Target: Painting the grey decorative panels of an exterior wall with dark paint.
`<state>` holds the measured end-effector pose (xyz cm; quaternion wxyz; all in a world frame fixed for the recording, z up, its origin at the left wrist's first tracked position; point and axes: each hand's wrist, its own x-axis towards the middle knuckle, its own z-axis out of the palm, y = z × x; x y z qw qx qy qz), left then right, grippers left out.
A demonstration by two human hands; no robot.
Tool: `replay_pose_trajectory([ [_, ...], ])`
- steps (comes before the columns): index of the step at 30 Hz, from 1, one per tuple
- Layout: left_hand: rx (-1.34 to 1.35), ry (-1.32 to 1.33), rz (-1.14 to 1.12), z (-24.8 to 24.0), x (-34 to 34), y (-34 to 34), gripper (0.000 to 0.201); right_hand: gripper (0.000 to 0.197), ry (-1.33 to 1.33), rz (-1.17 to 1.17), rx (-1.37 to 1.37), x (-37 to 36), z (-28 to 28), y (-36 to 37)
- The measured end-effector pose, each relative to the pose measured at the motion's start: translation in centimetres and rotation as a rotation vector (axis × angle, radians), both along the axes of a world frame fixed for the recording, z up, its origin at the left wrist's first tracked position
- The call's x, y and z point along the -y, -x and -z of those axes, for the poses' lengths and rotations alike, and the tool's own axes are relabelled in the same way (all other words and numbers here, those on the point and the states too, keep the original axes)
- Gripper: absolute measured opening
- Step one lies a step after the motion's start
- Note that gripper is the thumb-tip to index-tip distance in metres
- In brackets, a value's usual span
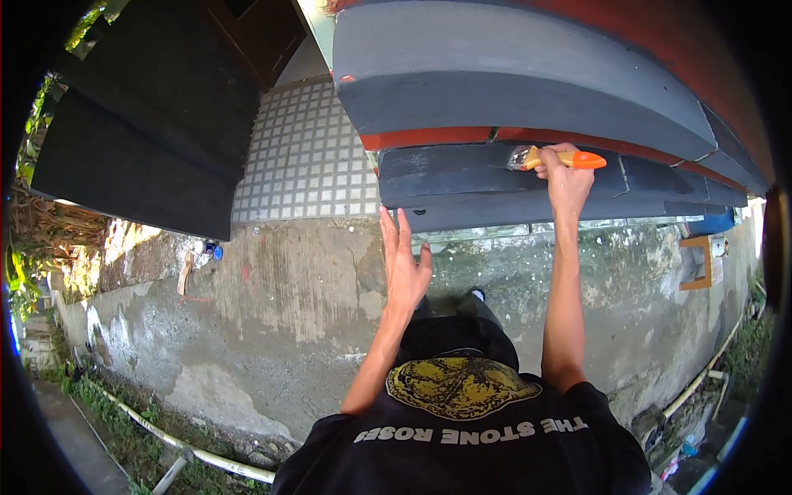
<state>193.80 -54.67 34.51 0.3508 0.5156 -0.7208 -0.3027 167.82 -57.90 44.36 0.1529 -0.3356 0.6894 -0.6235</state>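
My right hand (564, 180) is closed around a paintbrush (591, 160) with a wooden handle tipped in orange. Its bristles point left and meet the dark grey ledge (450, 169), whose surface looks streaked and partly shiny. My left hand (404, 262) holds nothing; its fingers are stretched out and apart. Those fingertips are at the ledge's lower left corner, and whether they touch it I cannot tell. Above this ledge runs a red band (437, 137), and over that a lighter grey, thicker ledge (511, 91).
A tiled floor (305, 165) lies beyond the concrete ground (289, 280), beside a large dark panel (140, 124) on the left. At the right are a wooden frame (697, 264) and a blue object (714, 223). White pipes (190, 454) edge the plants behind me.
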Motion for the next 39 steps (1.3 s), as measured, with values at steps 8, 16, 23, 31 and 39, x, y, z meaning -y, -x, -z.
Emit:
replay_pose_trajectory([
  [8, -0.02, -0.005, -0.043, -0.8, -0.3, 3.3, 0.084, 0.009, 0.077, -0.375, 0.157, 3.1, 1.5, -7.1],
  [16, 0.033, 0.002, -0.04, 0.1, -0.1, 3.9, 0.083, 0.008, 0.143, -0.235, 0.155, 1.0, -0.5, -3.1],
  [23, -0.007, -0.028, -0.084, -0.2, 0.0, 5.1, 0.086, 0.009, 0.052, -0.485, 0.134, 4.4, 3.0, -8.2],
  [31, -0.062, -0.129, -0.083, -0.7, 0.0, 4.6, 0.085, 0.008, 0.187, -0.372, 0.093, 3.9, 1.6, -9.5],
  [39, 0.068, -0.034, -0.076, -0.1, 0.1, 4.1, 0.086, 0.009, 0.231, -0.359, -0.337, 4.5, 2.2, -10.4],
])
